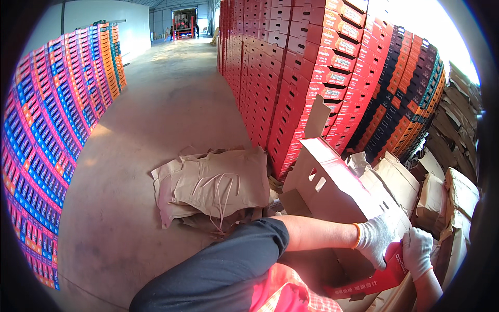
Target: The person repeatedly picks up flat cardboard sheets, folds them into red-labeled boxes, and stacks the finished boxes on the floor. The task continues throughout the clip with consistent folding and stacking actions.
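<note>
A partly folded cardboard carton (338, 192), brown inside and red outside, stands before me at the lower right. My left hand (375, 240), in a pale knit glove, reaches across it and grips its edge beside a red end panel (364, 283). Close by on the right, my right hand (417, 251), gloved alike, has its fingers curled over the same red panel. The fingertips of both hands are partly hidden. Oval handle holes show in the carton's far wall, and a brown flap (317, 117) sticks up behind it.
Flat brown paper sheets with loose strings (218, 182) lie on the floor to the left. Tall red carton stacks (280, 78) rise ahead, with dark and orange crates (400, 93) beyond. Brown bundles (397, 179) crowd the right. Colourful stacks (52, 119) line the left of an aisle (171, 99).
</note>
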The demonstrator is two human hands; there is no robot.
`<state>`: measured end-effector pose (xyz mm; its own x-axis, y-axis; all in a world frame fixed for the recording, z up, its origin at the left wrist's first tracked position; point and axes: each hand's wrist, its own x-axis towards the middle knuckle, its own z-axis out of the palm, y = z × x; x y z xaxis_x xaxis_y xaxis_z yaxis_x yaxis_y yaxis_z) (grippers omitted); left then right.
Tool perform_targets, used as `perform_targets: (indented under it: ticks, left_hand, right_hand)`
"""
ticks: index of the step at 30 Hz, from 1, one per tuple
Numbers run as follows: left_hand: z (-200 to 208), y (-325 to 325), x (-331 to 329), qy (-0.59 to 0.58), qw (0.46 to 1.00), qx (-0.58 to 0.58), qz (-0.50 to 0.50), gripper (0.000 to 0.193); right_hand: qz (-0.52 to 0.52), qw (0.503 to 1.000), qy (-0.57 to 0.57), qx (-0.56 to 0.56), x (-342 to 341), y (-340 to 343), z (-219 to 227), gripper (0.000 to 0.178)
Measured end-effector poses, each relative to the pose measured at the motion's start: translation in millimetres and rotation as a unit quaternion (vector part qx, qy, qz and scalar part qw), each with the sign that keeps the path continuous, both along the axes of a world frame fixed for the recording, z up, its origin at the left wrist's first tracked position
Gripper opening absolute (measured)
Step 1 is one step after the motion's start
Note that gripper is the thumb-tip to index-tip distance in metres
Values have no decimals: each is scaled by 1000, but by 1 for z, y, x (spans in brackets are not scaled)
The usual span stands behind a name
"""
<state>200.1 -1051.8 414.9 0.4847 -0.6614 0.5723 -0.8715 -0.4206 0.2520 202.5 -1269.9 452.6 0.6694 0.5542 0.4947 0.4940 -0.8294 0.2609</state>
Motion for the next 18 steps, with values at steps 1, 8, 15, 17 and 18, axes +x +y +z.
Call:
perform_targets:
  ticks: [1, 8, 15, 17, 18]
  left_hand:
    - [-1, 0, -2, -9, 999, -51, 2, 73]
    - [-2, 8, -8, 75, 996, -48, 19, 99]
    - [-36, 36, 27, 290, 891, -298, -181, 64]
    - [-46, 59, 12, 93, 966, -171, -168, 56]
    - [-56, 79, -8, 31, 977, -144, -154, 68]
  right_hand:
    - [13, 999, -40, -18, 8, 2, -7, 31]
    - [-101, 905, 257, 323, 28, 34, -17, 17]
    - [-30, 918, 351, 180, -31, 73, 6, 58]
    - [116, 939, 228, 232, -25, 58, 10, 64]
    - [75, 839, 357, 404, -20, 43, 12, 75]
